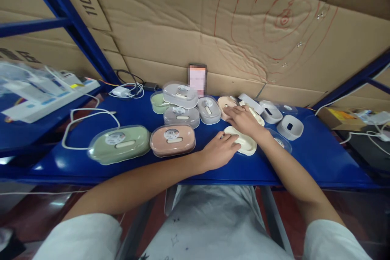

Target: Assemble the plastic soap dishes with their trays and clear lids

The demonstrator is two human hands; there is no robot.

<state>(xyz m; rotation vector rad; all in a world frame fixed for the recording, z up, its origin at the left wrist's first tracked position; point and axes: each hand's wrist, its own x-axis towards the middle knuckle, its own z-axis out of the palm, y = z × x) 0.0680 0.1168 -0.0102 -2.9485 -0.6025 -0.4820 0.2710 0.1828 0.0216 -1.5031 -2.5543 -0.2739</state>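
Note:
My left hand (222, 151) is closed over the left side of a cream oval box part (249, 146) that lies near the table's front edge. Its fingers curl over the rim. Just behind it, my right hand (243, 119) reaches out with fingers apart, its tips at a pink oval box (224, 102). A second cream piece (258, 118) lies beside that hand and is partly covered by it. From this angle I cannot make out whether the right fingertips hold anything small.
Lidded boxes stand leftward: green (122, 152), pink (166, 148), several grey ones (209, 111). White-grey parts with dark slots (290, 126) and a clear cover (282, 141) lie right. A phone (197, 79) leans on the cardboard. A white cable (71, 124) loops at left.

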